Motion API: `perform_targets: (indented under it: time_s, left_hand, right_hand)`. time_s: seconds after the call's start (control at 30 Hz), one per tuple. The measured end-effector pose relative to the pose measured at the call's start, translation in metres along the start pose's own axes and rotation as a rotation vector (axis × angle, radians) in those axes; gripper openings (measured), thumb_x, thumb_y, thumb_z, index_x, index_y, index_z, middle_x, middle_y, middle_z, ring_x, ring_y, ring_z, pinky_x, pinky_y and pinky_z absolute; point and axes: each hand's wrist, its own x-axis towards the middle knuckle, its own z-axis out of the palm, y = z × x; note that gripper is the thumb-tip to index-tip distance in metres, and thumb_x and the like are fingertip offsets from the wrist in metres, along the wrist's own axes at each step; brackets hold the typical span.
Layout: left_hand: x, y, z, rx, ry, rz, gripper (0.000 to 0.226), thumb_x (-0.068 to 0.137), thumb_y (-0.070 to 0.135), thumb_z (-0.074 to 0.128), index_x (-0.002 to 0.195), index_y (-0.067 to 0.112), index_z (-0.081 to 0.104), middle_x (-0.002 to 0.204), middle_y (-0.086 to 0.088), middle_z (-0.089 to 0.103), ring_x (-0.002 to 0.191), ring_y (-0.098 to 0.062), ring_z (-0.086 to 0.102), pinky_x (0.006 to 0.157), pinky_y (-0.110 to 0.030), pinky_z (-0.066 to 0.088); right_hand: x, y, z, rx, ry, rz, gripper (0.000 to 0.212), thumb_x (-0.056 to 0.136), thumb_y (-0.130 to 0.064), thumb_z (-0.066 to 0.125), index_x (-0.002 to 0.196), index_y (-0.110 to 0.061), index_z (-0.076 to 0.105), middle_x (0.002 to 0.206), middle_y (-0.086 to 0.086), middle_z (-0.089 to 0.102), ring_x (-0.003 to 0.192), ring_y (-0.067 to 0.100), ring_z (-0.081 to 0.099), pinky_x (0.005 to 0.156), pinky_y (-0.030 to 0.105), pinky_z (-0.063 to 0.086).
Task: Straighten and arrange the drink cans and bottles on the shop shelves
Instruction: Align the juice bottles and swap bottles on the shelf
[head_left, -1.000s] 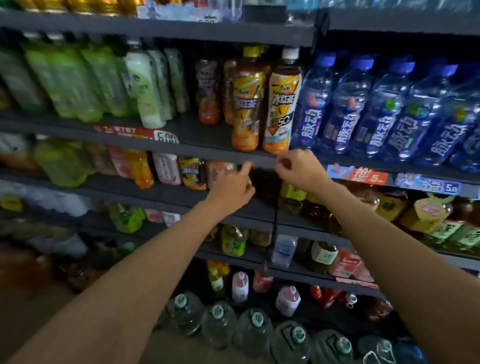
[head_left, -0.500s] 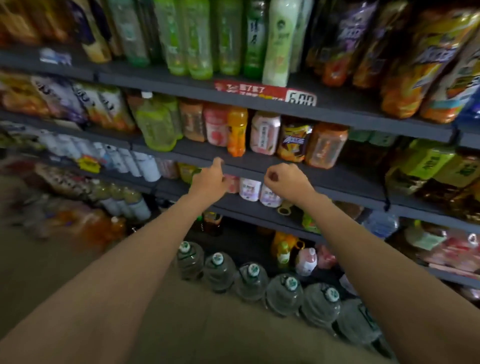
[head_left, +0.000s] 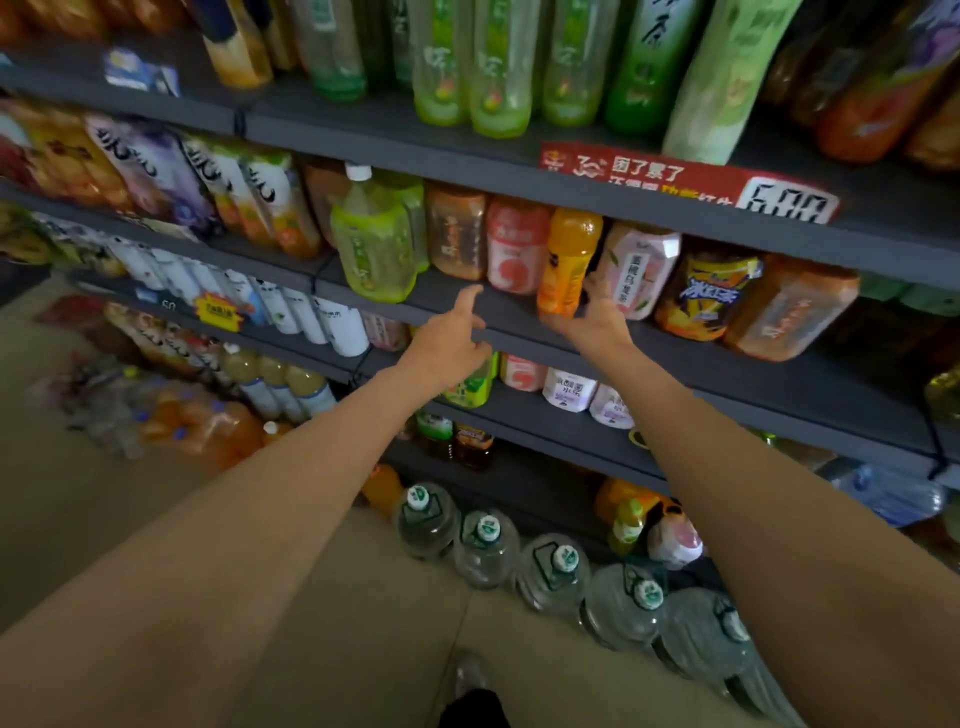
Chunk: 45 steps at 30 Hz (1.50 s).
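Middle shelf (head_left: 519, 317), front row: orange bottle (head_left: 569, 260) upright between two pink bottles. Right hand (head_left: 597, 322) at its 5 o'clock, grip spread wide, fingers at its base. Left hand (head_left: 449, 340) at 8 o'clock, forefinger extended, grip empty.

The shelves (head_left: 727, 364) present a matt, dark grey surface, apparently painted metal, with a glossy red price strip (head_left: 675, 179) of paper or plastic film fixed to the front edge of an upper board. The orange drink bottle (head_left: 569, 260) and the green tea bottle (head_left: 374, 249) near the front edge of the middle board are smooth translucent plastic with shiny printed film labels, as is the pink-labelled bottle (head_left: 636, 270). The large water jugs (head_left: 550, 571) below the lowest board are clear, ribbed plastic with matt pale caps, standing on a smooth, dull beige floor (head_left: 130, 519).
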Motion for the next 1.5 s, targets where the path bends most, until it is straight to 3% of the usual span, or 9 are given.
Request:
perform_targets:
  time_s: [0.17,0.37,0.6,0.77,0.87,0.97,1.2,1.37,1.5]
  left_hand:
    - [0.054,-0.012,-0.005,-0.052,-0.048,-0.015,0.075,0.093,0.018,0.052,0.149,0.021,0.001,0.136,0.003,0.049,0.088,-0.015,0.059,0.064,-0.024,0.044]
    - [0.094,-0.03,-0.011,-0.033,-0.076,-0.034,0.073,0.094,0.02,0.051,0.149,0.018,0.003,0.138,0.002,0.047,0.106,-0.02,0.059,0.074,-0.03,0.049]
    - [0.102,-0.048,-0.013,-0.087,-0.131,0.015,0.077,0.089,0.018,0.058,0.148,0.019,0.009,0.137,-0.003,0.046,0.1,-0.022,0.059,0.084,-0.034,0.047]
    - [0.089,-0.056,-0.033,-0.288,-0.268,0.053,0.088,0.079,0.023,0.072,0.146,0.025,0.015,0.143,-0.003,0.038,0.118,-0.024,0.052,0.1,-0.038,0.043]
    - [0.072,-0.07,-0.063,-0.285,-0.316,0.09,0.09,0.076,0.027,0.075,0.146,0.026,0.018,0.146,0.0,0.034,0.129,-0.023,0.042,0.108,-0.035,0.033]
    - [0.046,-0.096,-0.105,-0.294,-0.249,0.13,0.082,0.079,0.023,0.073,0.144,0.019,0.023,0.142,-0.002,0.037,0.133,-0.018,0.035,0.098,-0.02,0.028]
    - [-0.011,-0.16,-0.24,-0.408,-0.099,0.174,0.072,0.081,0.016,0.07,0.14,0.01,0.029,0.128,0.002,0.045,0.121,-0.012,0.043,0.092,-0.017,0.037]
    - [-0.021,-0.209,-0.324,-0.536,-0.069,0.126,0.094,0.064,0.035,0.081,0.142,0.019,0.031,0.14,-0.002,0.044,0.124,-0.02,0.047,0.102,-0.042,0.044]
    - [-0.008,-0.24,-0.356,-0.434,-0.006,0.106,0.078,0.074,0.028,0.077,0.138,0.019,0.036,0.132,0.002,0.047,0.121,-0.017,0.047,0.095,-0.033,0.047]
  right_hand:
    - [0.068,-0.006,0.011,0.192,0.155,0.162,0.09,0.076,-0.027,0.074,0.145,-0.01,0.019,0.139,0.01,0.044,0.126,0.028,0.045,0.102,0.037,0.041]
    - [0.113,-0.009,0.031,0.288,0.248,0.268,0.086,0.076,-0.031,0.075,0.142,-0.011,0.023,0.14,0.011,0.043,0.128,0.029,0.044,0.103,0.036,0.039]
    - [0.09,-0.002,0.052,0.162,0.415,0.249,0.086,0.067,-0.031,0.079,0.137,-0.01,0.035,0.136,0.01,0.047,0.125,0.032,0.042,0.101,0.046,0.041]
    - [0.044,-0.017,0.09,0.058,0.326,0.083,0.076,0.064,-0.025,0.082,0.128,-0.005,0.045,0.123,0.015,0.055,0.115,0.033,0.051,0.1,0.047,0.039]
    - [0.017,-0.049,0.118,0.021,0.296,-0.001,0.068,0.069,-0.017,0.078,0.128,-0.006,0.046,0.121,0.016,0.055,0.114,0.034,0.05,0.101,0.048,0.037]
    - [-0.008,-0.097,0.149,-0.027,0.296,-0.078,0.075,0.07,-0.021,0.076,0.135,-0.009,0.041,0.129,0.015,0.051,0.117,0.036,0.045,0.099,0.048,0.038]
    - [-0.037,-0.237,0.211,0.049,0.305,-0.262,0.066,0.069,-0.027,0.077,0.125,-0.004,0.049,0.123,0.019,0.054,0.116,0.036,0.048,0.094,0.042,0.039]
    - [-0.037,-0.329,0.253,0.216,0.229,-0.353,0.054,0.066,-0.04,0.081,0.107,-0.014,0.056,0.107,0.007,0.063,0.101,0.022,0.058,0.084,0.035,0.046]
    - [-0.02,-0.377,0.28,0.255,0.179,-0.429,0.043,0.067,-0.044,0.079,0.097,-0.023,0.057,0.099,0.001,0.064,0.096,0.017,0.059,0.081,0.03,0.046]
